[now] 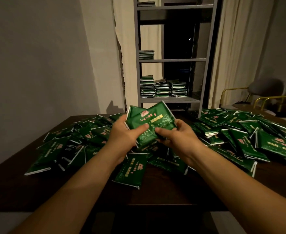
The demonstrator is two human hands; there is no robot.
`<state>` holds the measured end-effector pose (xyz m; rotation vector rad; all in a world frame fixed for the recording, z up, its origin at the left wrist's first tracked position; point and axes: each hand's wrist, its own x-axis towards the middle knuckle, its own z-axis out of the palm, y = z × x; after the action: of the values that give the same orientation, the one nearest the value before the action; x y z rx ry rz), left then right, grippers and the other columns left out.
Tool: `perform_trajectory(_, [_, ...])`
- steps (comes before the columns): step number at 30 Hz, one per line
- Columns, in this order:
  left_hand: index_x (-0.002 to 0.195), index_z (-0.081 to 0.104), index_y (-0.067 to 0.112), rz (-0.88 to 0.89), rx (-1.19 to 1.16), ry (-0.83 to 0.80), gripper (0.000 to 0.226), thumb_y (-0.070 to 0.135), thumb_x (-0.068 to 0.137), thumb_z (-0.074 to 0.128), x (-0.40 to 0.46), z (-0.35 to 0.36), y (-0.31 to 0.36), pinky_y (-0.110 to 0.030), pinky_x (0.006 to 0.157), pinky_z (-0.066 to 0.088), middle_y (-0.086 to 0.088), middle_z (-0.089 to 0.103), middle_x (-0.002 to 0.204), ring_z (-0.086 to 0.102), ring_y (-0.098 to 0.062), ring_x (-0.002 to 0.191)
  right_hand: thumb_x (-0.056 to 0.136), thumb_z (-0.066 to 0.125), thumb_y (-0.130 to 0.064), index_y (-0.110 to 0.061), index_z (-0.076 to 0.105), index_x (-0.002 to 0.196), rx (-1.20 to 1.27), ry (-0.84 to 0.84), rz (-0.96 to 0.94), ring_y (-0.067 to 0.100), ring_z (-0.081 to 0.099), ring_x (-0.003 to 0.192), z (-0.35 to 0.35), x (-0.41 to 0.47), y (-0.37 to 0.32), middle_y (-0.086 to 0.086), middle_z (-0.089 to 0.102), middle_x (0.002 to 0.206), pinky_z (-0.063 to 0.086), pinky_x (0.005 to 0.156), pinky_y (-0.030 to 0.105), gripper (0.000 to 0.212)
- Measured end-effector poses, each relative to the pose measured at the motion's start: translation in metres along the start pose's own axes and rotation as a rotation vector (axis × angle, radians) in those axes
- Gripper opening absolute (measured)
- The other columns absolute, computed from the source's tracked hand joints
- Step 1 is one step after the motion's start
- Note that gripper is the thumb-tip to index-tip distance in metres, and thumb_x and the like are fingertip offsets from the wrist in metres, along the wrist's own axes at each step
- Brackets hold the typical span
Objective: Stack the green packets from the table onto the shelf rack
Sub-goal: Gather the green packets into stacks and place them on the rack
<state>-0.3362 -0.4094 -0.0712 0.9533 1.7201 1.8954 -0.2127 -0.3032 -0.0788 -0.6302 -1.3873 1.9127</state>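
Left hand (122,132) and right hand (177,135) fingers are gripping 1 bundle of glossy green foil packets (149,122) above the dark wooden desk (164,191), the grey metal shelf rack (171,99) standing straight ahead beyond it.

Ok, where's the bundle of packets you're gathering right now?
In the head view it is centre frame: the bundle of green packets is gripped between the left hand and right hand, above the table, in front of the shelf rack.

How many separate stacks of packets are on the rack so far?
5 visible: three side by side on the lowest shelf, one on the middle shelf, one on the top shelf. Others may hide in the dark.
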Motion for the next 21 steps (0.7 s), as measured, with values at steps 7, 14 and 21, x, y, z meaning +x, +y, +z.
perform_trajectory(7, [0.109, 0.058, 0.023, 0.060, -0.068, 0.205, 0.016, 0.013, 0.097, 0.064, 0.011, -0.030, -0.006, -0.042, 0.071, 0.063, -0.002, 0.071, 0.106, 0.075, -0.022, 0.087, 0.085, 0.067, -0.060, -0.024, 0.047, 0.123, -1.389, -0.188, 0.020, 0.021, 0.060, 0.106, 0.024, -0.028, 0.024, -0.002, 0.061, 0.115, 0.050, 0.089, 0.035, 0.057])
perform_trajectory(14, [0.106, 0.055, 0.026, 0.047, -0.005, 0.305, 0.013, 0.017, 0.099, 0.061, 0.009, -0.054, -0.025, -0.045, 0.074, 0.063, -0.003, 0.068, 0.109, 0.072, -0.024, 0.091, 0.080, 0.070, -0.062, -0.024, 0.036, 0.131, -1.287, -0.120, 0.057, 0.029, 0.059, 0.116, 0.048, -0.014, 0.048, 0.005, 0.059, 0.128, 0.050, 0.098, 0.043, 0.071])
perform_trajectory(21, [0.122, 0.055, 0.023, 0.056, 0.038, 0.379, 0.025, 0.021, 0.098, 0.063, 0.003, -0.078, -0.031, -0.053, 0.091, 0.057, 0.001, 0.069, 0.111, 0.070, -0.022, 0.101, 0.069, 0.068, -0.077, -0.029, 0.059, 0.108, -1.256, -0.102, 0.074, 0.023, 0.062, 0.102, 0.082, 0.016, 0.070, 0.002, 0.064, 0.118, 0.052, 0.089, 0.040, 0.062])
